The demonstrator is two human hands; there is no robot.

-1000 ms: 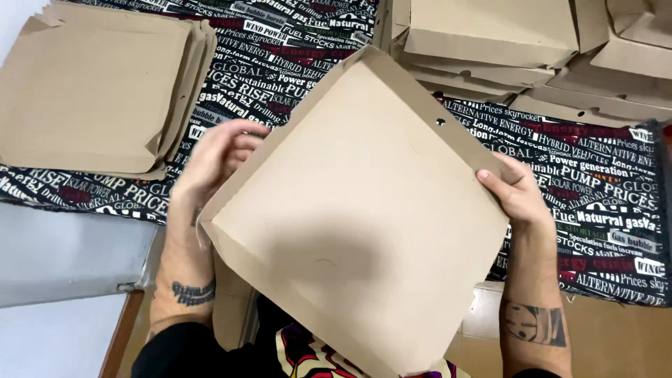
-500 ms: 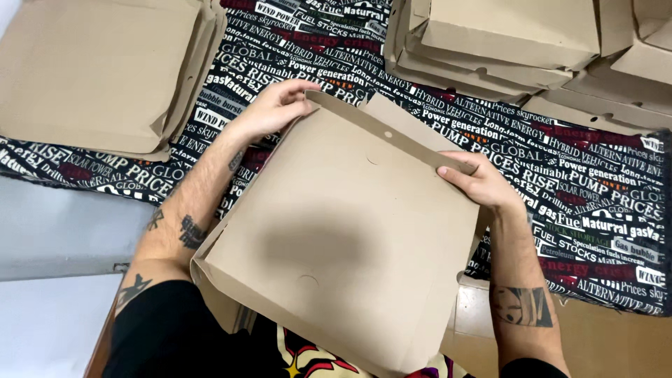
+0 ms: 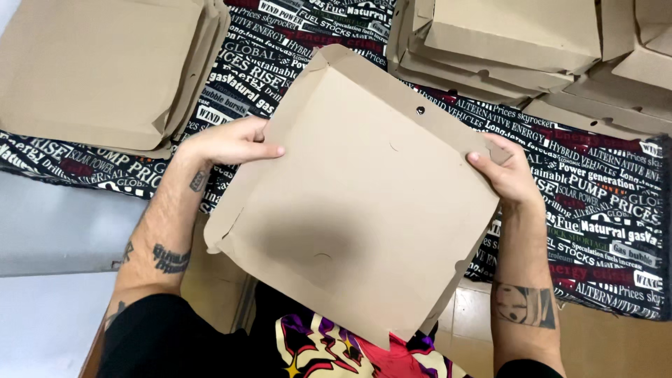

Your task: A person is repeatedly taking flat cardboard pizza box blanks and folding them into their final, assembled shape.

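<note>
A flat brown cardboard box blank (image 3: 357, 203) with partly raised side flaps is held in front of me, turned like a diamond over the table edge. My left hand (image 3: 227, 143) grips its left flap, thumb on the inner face. My right hand (image 3: 509, 175) holds the right corner, fingers curled over the folded edge. Both forearms carry tattoos. The near corner of the cardboard covers my lap.
A stack of flat cardboard blanks (image 3: 98, 70) lies at the far left on a black cloth printed with white and red text (image 3: 602, 203). Folded cardboard boxes (image 3: 518, 35) pile up at the far right. A grey surface (image 3: 49, 231) lies lower left.
The cardboard has been lowered and rotated, its inner face with raised flaps now towards me. My left hand shifted from the top edge to the left flap; my right hand stayed on the right corner.
</note>
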